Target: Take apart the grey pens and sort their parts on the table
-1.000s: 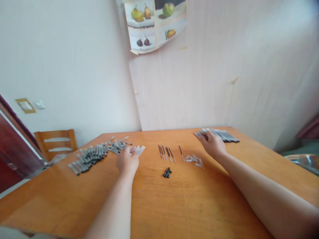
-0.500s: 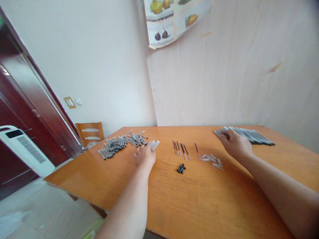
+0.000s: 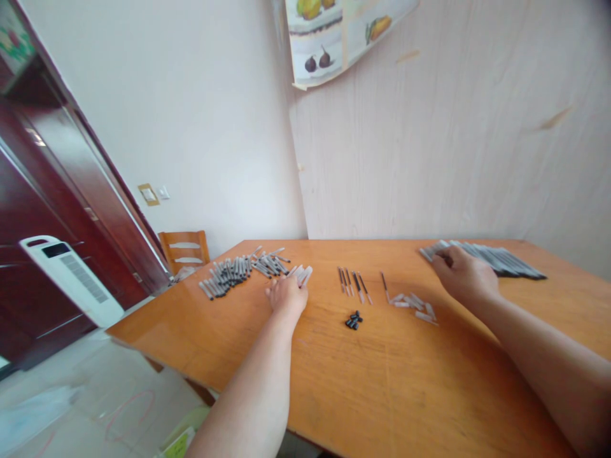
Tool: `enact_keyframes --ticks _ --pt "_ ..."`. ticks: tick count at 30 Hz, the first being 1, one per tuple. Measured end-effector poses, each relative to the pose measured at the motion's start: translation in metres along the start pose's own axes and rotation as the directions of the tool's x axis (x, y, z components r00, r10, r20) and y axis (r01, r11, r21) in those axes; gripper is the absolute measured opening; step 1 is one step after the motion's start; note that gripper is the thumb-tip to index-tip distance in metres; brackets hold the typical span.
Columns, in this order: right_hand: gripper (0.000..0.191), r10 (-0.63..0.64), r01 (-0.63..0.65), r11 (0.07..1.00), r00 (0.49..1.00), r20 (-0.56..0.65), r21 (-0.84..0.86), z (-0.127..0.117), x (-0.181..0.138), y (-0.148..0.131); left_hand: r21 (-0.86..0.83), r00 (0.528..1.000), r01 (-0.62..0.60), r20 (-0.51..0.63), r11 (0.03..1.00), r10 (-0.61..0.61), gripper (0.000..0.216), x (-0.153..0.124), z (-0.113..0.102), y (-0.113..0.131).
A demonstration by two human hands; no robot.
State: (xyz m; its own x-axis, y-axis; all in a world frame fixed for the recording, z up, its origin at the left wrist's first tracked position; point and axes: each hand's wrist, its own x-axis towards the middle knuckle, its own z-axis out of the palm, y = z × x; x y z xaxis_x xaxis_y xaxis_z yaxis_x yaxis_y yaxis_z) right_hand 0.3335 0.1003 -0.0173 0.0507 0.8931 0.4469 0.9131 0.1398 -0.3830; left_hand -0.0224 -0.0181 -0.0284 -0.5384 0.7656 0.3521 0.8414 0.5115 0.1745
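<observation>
My left hand (image 3: 287, 295) is closed on the table left of centre. Several whitish translucent plastic tubes (image 3: 301, 275) stick out past its fingers, which are partly hidden. Just beyond lies a pile of short grey tubes with black ends (image 3: 229, 275). My right hand (image 3: 462, 273) is curled at the left end of a row of grey translucent pens (image 3: 506, 257) with black ends; what its fingers pinch is hidden. Between the hands lie several thin dark pen refills (image 3: 357, 285), a small heap of black plugs (image 3: 354, 320) and loose clear caps (image 3: 414, 304).
The wooden table (image 3: 363, 388) reaches back to the wall. A wooden chair (image 3: 185, 247) stands at its far left corner. On the left are a white upright appliance (image 3: 76, 280) and a dark red door (image 3: 28, 267). A fruit picture (image 3: 324, 38) hangs above.
The whole view has shifted, so everything sits slightly further right. Both hands stay at about the same places on the table, and the pens, refills and caps lie as before.
</observation>
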Motion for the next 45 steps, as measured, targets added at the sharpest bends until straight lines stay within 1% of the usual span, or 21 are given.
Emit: enact_keyframes --ticks 4,9,13,16,19,22,24,28,32,38,42,45 --pt "0.039 -0.013 0.013 1.0 1.0 -0.007 0.008 -0.001 -0.001 -0.001 0.022 1.0 -0.007 0.01 1.0 0.007 0.021 -0.001 -0.004 0.003" --pt "0.04 -0.018 0.018 1.0 1.0 -0.008 -0.004 -0.005 -0.003 -0.005 0.032 1.0 -0.006 -0.022 0.999 0.007 0.021 -0.004 -0.01 0.006" --pt "0.043 -0.016 0.017 0.999 1.0 0.011 -0.043 -0.005 -0.003 -0.007 -0.018 0.999 0.014 -0.05 1.0 -0.015 0.022 -0.009 -0.018 0.011" --pt "0.045 -0.016 0.016 0.999 1.0 0.015 -0.048 -0.004 -0.002 -0.007 -0.116 0.996 -0.026 -0.087 0.993 0.016 0.021 -0.014 -0.023 0.016" --pt "0.046 -0.031 0.031 0.999 1.0 0.004 -0.036 -0.001 -0.001 -0.007 -0.191 0.98 -0.132 -0.172 0.973 0.099 0.032 -0.02 -0.028 0.022" --pt "0.046 -0.036 0.036 0.999 0.999 0.006 -0.041 0.001 0.001 -0.005 -0.19 0.946 -0.219 -0.283 0.957 0.16 0.039 -0.028 -0.032 0.03" --pt "0.048 -0.035 0.035 0.998 0.999 0.005 -0.059 0.002 0.002 -0.002 -0.168 0.929 -0.245 -0.321 0.955 0.182 0.037 -0.033 -0.033 0.034" --pt "0.055 -0.023 0.023 0.995 1.0 0.0 -0.097 0.002 0.003 0.003 -0.147 0.915 -0.294 -0.328 0.944 0.234 0.028 -0.039 -0.034 0.041" --pt "0.058 -0.033 0.034 0.994 0.999 0.015 -0.101 0.003 0.003 0.005 -0.134 0.899 -0.33 -0.345 0.934 0.269 0.028 -0.042 -0.038 0.044" --pt "0.056 -0.018 0.022 0.997 0.999 0.039 -0.08 0.005 0.004 0.006 -0.139 0.905 -0.374 -0.271 0.917 0.328 0.028 -0.054 -0.051 0.06" --pt "0.05 -0.023 0.028 0.994 0.999 0.047 -0.11 0.007 0.007 0.011 -0.226 0.899 -0.369 -0.333 0.902 0.284 0.038 -0.066 -0.056 0.077" --pt "0.047 -0.013 0.021 0.989 0.999 0.052 -0.148 0.008 0.009 0.014 -0.31 0.893 -0.37 -0.378 0.876 0.244 0.034 -0.072 -0.057 0.089"
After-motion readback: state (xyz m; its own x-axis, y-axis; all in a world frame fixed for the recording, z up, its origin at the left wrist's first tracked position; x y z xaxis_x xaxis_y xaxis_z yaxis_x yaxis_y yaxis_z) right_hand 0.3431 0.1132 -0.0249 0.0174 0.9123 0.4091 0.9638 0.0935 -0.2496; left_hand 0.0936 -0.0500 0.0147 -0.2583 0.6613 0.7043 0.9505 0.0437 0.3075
